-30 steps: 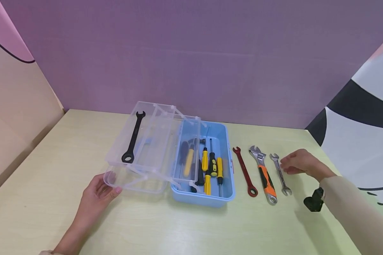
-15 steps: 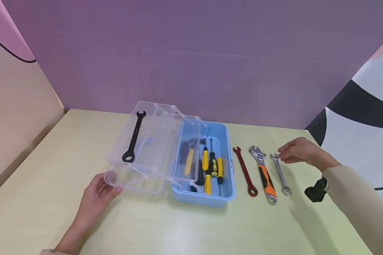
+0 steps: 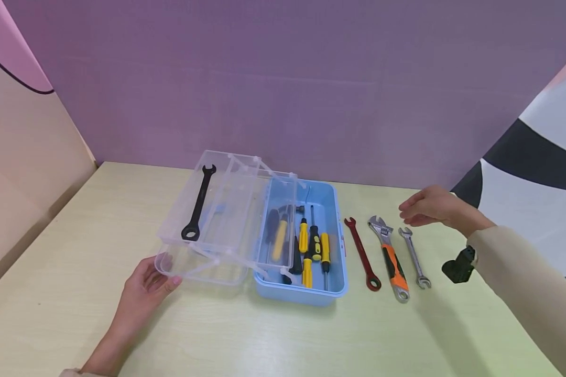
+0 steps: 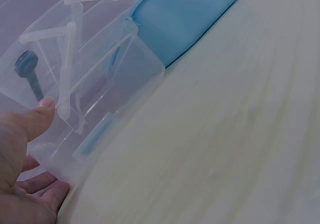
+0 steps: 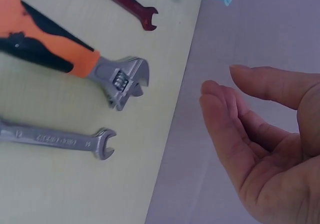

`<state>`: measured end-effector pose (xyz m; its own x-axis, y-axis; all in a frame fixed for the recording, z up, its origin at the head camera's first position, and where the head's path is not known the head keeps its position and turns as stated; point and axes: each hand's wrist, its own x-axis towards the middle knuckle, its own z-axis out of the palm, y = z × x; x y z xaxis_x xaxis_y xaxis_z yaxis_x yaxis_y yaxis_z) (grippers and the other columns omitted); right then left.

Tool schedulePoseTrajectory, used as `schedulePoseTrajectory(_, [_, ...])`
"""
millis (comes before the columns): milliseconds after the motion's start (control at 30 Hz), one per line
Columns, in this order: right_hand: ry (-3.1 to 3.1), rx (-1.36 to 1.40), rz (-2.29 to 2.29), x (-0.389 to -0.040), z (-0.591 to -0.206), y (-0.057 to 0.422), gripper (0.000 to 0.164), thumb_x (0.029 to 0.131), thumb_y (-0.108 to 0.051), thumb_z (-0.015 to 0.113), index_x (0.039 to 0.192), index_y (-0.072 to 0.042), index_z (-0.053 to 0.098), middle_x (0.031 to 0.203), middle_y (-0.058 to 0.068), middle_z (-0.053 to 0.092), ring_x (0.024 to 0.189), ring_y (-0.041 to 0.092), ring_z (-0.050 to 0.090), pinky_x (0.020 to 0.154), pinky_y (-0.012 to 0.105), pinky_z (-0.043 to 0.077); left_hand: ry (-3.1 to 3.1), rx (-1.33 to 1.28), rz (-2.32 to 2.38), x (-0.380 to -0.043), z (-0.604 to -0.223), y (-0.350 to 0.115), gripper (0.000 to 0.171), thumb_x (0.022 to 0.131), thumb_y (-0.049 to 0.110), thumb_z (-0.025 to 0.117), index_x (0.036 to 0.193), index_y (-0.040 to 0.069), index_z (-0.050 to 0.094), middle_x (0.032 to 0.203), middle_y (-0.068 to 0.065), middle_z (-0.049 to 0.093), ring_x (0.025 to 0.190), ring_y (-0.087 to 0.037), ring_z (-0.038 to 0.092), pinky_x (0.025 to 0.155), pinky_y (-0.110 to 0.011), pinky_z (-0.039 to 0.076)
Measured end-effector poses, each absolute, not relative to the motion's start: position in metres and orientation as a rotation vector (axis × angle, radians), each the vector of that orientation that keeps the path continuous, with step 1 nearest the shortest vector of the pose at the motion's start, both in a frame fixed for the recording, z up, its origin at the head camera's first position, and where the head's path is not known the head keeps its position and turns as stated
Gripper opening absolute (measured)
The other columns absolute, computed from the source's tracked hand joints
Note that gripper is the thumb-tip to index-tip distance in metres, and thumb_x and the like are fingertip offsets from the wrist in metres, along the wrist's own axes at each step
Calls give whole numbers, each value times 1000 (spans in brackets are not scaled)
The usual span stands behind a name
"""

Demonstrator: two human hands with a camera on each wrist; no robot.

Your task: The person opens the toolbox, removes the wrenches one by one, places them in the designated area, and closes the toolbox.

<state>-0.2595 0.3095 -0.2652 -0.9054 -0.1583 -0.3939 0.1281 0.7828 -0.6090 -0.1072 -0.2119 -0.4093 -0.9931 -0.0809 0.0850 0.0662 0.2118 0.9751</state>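
Observation:
In the head view my left hand (image 3: 143, 288) grips the near left corner of the clear lid (image 3: 226, 275) of a blue toolbox (image 3: 294, 298), thumb in front and fingers at the edge. A clear tray (image 3: 231, 214) is swung out above the lid and bears a black combination wrench (image 3: 199, 204). My right hand (image 3: 429, 206) holds nothing, its fingers slightly bent, over the table just past the jaw end of a silver open-end wrench (image 3: 414, 256). Left of that wrench lie an adjustable wrench (image 3: 392, 262) with an orange and black handle and a red combination wrench (image 3: 363, 254).
Inside the toolbox lie several screwdrivers, among them a yellow screwdriver (image 3: 325, 248), some seen through a second clear tray (image 3: 275, 225). A purple backdrop (image 3: 283, 94) stands behind the table, with a patterned panel (image 3: 533, 209) at the right.
My right hand has moved from beside the silver wrench, away from me and slightly left, past its far end. My left hand and the tools have stayed in place.

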Motion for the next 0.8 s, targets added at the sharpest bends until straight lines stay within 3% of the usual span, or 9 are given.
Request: schedulePoseTrajectory(800, [2525,-119,-956,-274,-229,236,34,94,-14,58,116,11,56,85,0,69,75,10,66,75,24,60,-2335,20,-1902,-107,-408,-210,53,89,6,66,131,-10,38,134,-31,46,101,21,46,89,2,41])
